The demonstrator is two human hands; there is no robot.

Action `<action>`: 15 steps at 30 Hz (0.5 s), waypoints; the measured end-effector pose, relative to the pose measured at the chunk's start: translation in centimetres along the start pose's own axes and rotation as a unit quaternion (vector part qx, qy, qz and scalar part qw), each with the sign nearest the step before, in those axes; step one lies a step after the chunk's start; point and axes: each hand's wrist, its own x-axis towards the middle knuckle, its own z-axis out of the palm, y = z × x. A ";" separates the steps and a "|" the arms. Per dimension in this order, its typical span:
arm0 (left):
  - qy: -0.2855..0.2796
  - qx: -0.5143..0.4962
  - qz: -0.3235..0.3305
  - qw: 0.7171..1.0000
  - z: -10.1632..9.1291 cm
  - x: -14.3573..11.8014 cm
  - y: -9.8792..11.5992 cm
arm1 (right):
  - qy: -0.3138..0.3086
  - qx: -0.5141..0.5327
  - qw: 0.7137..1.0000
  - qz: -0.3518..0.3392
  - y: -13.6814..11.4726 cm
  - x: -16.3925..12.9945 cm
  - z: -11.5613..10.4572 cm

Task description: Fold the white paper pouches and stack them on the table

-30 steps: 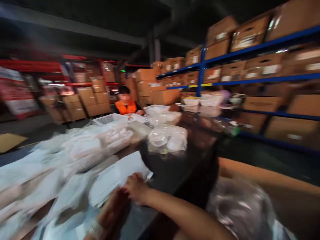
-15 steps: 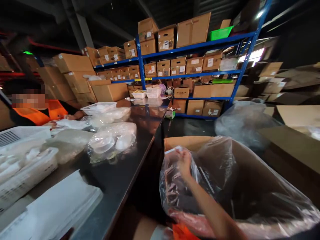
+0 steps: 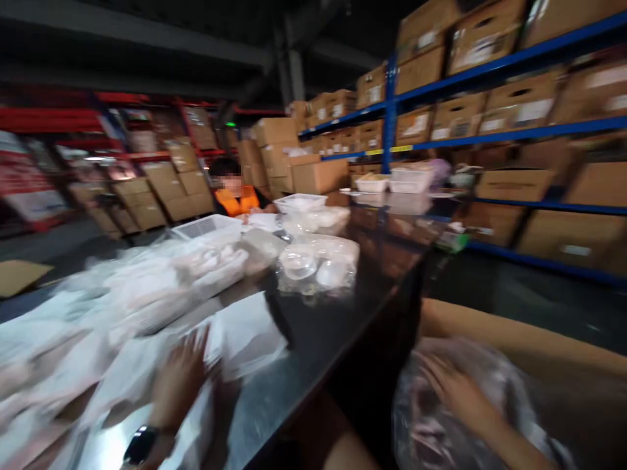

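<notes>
The view is motion-blurred. My left hand [image 3: 179, 385], with a dark watch on its wrist, lies fingers apart on a stack of white flat packets [image 3: 240, 336] on the dark table [image 3: 343, 326]. My right hand [image 3: 453, 388] reaches into the clear plastic liner [image 3: 441, 424] of a cardboard box [image 3: 514, 346] standing to the right of the table; blur hides whether it holds anything. A clear bag of round white lids [image 3: 318, 267] lies farther along the table.
White baskets and bagged goods [image 3: 147, 287] crowd the table's left side. A co-worker in an orange vest [image 3: 235, 196] sits at the far end. Blue shelving with cardboard boxes [image 3: 490, 117] lines the right; red racks [image 3: 73, 124] stand at the left.
The camera swung right towards the lined box and back left. My right hand left the white packets and went into the box's plastic liner. My left hand now rests on the packets.
</notes>
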 end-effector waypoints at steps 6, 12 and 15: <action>-0.108 0.012 0.049 0.993 0.9 3.1 2.8 | 0.018 0.013 0.920 -0.392 -12.8 17.7 6.6; -0.146 -0.112 0.124 0.975 1.9 4.0 2.4 | -0.077 0.054 0.775 -0.625 -22.6 25.4 11.4; -0.138 -0.137 0.143 0.970 2.3 3.7 1.9 | -0.111 0.089 0.732 -0.666 -23.7 25.8 12.6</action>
